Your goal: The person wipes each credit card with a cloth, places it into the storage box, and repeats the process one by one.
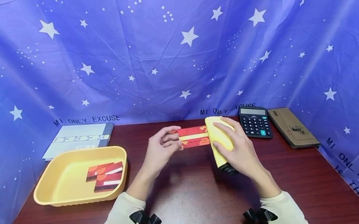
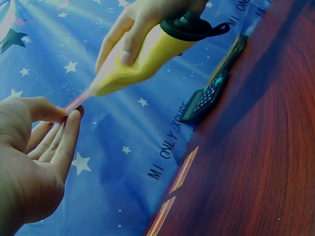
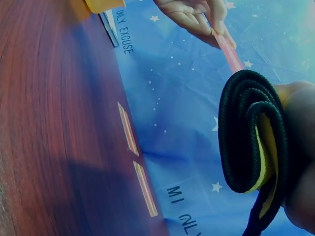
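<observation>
Between thumb and fingers, my left hand [image 1: 161, 146] pinches the left end of a red card [image 1: 193, 139] with a gold band. My right hand [image 1: 240, 147] grips a folded yellow cloth [image 1: 217, 137] with black edging. The card's right end runs into the cloth and is hidden there. In the right wrist view, the cloth's rolled black edge [image 3: 231, 132] shows its layers. Both wrist views show the card held up off the table. Two more red and gold cards lie flat by the table's back edge, one nearer the calculator [image 2: 184, 169], the other beside it [image 2: 161, 216].
A yellow basin [image 1: 70, 182] at the left holds several red cards [image 1: 108, 182]. Behind it lies a white and grey notebook [image 1: 70, 136]. At the back right are a black calculator [image 1: 255, 124] and a brown zipped wallet [image 1: 291, 129]. A blue star-patterned curtain [image 1: 160, 55] encloses the table.
</observation>
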`<state>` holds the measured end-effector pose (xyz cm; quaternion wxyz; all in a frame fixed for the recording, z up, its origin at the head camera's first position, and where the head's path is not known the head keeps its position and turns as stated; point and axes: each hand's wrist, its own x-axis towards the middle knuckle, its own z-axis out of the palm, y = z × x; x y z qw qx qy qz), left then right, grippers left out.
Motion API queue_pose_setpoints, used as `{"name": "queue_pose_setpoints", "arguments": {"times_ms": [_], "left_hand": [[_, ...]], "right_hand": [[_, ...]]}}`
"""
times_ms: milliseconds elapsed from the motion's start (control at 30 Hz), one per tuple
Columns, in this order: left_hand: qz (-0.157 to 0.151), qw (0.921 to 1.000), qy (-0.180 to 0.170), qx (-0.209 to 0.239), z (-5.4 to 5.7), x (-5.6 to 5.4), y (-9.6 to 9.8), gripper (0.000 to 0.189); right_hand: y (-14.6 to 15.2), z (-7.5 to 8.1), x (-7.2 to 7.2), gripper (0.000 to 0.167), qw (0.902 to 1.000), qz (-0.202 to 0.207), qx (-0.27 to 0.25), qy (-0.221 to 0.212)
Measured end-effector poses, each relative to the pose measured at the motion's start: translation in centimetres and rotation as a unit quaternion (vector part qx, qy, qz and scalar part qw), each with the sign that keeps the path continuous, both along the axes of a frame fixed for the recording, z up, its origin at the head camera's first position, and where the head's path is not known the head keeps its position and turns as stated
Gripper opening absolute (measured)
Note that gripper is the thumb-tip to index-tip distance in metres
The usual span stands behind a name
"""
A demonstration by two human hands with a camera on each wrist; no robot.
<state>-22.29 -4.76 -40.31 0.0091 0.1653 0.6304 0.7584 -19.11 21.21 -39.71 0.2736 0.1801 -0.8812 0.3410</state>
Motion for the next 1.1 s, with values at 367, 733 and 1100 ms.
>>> {"name": "queue_pose_setpoints", "arguments": {"times_ms": [367,733,1100], "left_hand": [[0.013,0.9999,-0.003,0.001,0.01,-0.02,-0.14,0.039],[0.027,0.9990,-0.017,-0.030,0.23,0.26,-0.13,0.029],[-0.002,0.9999,0.008,-0.008,0.02,0.15,-0.16,0.032]], "right_hand": [[0.71,-0.10,-0.28,0.059,0.9999,-0.007,-0.009,-0.006],[0.77,0.18,-0.27,0.059,0.9998,-0.012,-0.007,-0.017],[0.79,0.03,-0.32,0.060,0.9997,-0.012,-0.011,-0.019]]}}
